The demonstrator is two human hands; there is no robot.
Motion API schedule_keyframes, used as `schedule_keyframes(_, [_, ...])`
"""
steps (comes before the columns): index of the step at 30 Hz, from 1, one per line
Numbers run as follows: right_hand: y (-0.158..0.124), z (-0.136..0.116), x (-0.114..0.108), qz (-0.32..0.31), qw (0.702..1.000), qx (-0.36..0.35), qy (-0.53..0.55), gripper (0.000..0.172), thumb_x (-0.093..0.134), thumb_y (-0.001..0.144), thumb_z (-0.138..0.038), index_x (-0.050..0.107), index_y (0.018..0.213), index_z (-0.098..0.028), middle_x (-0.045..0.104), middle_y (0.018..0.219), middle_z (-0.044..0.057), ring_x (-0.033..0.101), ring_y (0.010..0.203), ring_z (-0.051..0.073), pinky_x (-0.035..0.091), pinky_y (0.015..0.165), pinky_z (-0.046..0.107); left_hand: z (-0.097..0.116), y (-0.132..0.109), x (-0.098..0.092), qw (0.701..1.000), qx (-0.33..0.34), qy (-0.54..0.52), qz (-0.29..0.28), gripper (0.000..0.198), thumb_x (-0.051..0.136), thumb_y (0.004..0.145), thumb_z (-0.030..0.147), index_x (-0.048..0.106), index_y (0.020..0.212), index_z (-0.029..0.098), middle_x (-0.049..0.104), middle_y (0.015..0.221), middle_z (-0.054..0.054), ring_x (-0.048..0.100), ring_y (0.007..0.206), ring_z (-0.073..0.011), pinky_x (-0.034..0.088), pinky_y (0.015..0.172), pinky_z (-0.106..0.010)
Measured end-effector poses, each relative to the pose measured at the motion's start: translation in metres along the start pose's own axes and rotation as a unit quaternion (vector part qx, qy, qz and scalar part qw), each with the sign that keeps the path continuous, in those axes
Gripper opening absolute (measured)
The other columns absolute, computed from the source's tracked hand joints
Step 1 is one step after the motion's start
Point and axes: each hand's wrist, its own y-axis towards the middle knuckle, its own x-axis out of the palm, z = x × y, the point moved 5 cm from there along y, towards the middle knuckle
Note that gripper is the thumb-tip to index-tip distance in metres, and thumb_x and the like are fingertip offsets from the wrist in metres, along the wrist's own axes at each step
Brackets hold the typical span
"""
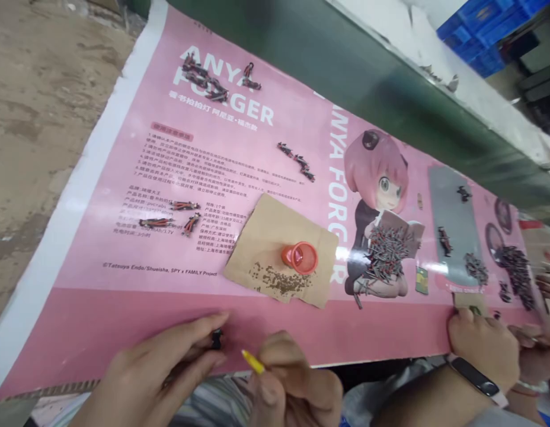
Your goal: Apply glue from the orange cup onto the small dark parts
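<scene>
My left hand (168, 362) pinches a small black part (217, 338) between thumb and fingers, close to the table's near edge. Just right of it, my right hand (293, 379) is closed around a slim yellow tool with a pale pointed tip (252, 361); the tip points at the black part, apart from it. Beyond both hands lies a piece of brown cardboard (252, 237). On it a small red cup (305, 258) lies tipped over, beside a scatter of tiny brownish pieces (284, 281). The black part's details are too small to make out.
A pink printed sheet (137, 308) covers the table. Small dark-and-red parts lie in groups (204, 77), with a heap of grey-and-red pieces (387, 252) on the printed figure. At right, another person's hand (482, 344) with a wristband works near a dark pile (517, 276).
</scene>
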Motion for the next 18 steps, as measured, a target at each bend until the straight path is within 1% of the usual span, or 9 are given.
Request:
schedule_keyframes(2, [-0.013,0.001,0.006,-0.071,0.997,0.016,-0.033,0.034,0.051,0.116,-0.023,0.048,0.082,-0.023,0.060,0.061,-0.007,0.053,0.047,0.005,0.045,0.043,0.017,0.003,0.004,-0.002,1.000,0.001,-0.011,0.002,0.029,0.061,0.109,0.065,0.071,0.136,0.061,0.090,0.111,0.020,0.090,0.087,-0.0115,0.064,0.083,-0.008])
schedule_keyframes(3, [-0.017,0.001,0.006,-0.084,0.995,0.014,-0.048,0.036,0.049,0.117,-0.021,0.047,0.081,-0.023,0.060,0.060,-0.007,0.053,0.048,0.005,0.045,0.043,0.017,0.005,0.006,-0.003,1.000,0.001,-0.014,0.006,0.029,0.061,0.110,0.065,0.070,0.138,0.062,0.090,0.110,0.021,0.090,0.086,-0.0104,0.063,0.083,-0.007])
schedule_keyframes(6, [-0.019,0.002,0.007,-0.091,0.994,0.006,-0.059,0.034,0.049,0.116,-0.020,0.044,0.083,-0.025,0.056,0.062,-0.009,0.051,0.050,0.006,0.045,0.045,0.019,0.016,0.011,-0.004,1.000,0.019,-0.013,-0.012,0.030,0.058,0.111,0.064,0.069,0.139,0.063,0.090,0.100,0.022,0.088,0.077,-0.0069,0.059,0.079,-0.001])
schedule_keyframes(9, [-0.017,0.003,0.006,-0.079,0.995,0.002,-0.066,0.035,0.049,0.117,-0.021,0.041,0.082,-0.026,0.051,0.062,-0.010,0.048,0.049,0.006,0.042,0.043,0.018,0.028,0.017,-0.009,0.999,0.032,-0.010,0.019,0.028,0.059,0.109,0.068,0.078,0.129,0.059,0.090,0.091,0.021,0.087,0.071,-0.0060,0.059,0.076,0.000])
schedule_keyframes(11, [-0.016,0.002,0.007,-0.100,0.992,0.001,-0.082,0.037,0.049,0.117,-0.021,0.041,0.080,-0.025,0.050,0.061,-0.010,0.047,0.049,0.005,0.042,0.044,0.018,0.033,0.019,-0.011,0.998,0.035,-0.003,0.053,0.030,0.062,0.107,0.069,0.084,0.120,0.054,0.090,0.088,0.018,0.087,0.066,-0.0073,0.060,0.073,-0.001])
schedule_keyframes(14, [-0.013,0.000,0.006,-0.150,0.984,0.008,-0.095,0.037,0.047,0.116,-0.019,0.044,0.079,-0.024,0.055,0.062,-0.008,0.052,0.051,0.005,0.046,0.047,0.017,0.040,0.023,-0.010,0.996,0.051,0.027,0.064,0.031,0.065,0.106,0.068,0.089,0.112,0.048,0.091,0.086,0.016,0.086,0.062,-0.0084,0.060,0.070,-0.001])
schedule_keyframes(18, [-0.007,-0.002,0.004,-0.177,0.978,0.008,-0.114,0.036,0.046,0.115,-0.017,0.046,0.080,-0.024,0.058,0.062,-0.007,0.054,0.051,0.005,0.047,0.047,0.016,0.042,0.025,-0.011,0.995,0.051,0.030,0.075,0.035,0.065,0.105,0.070,0.089,0.109,0.046,0.090,0.083,0.014,0.085,0.058,-0.0086,0.061,0.068,-0.002])
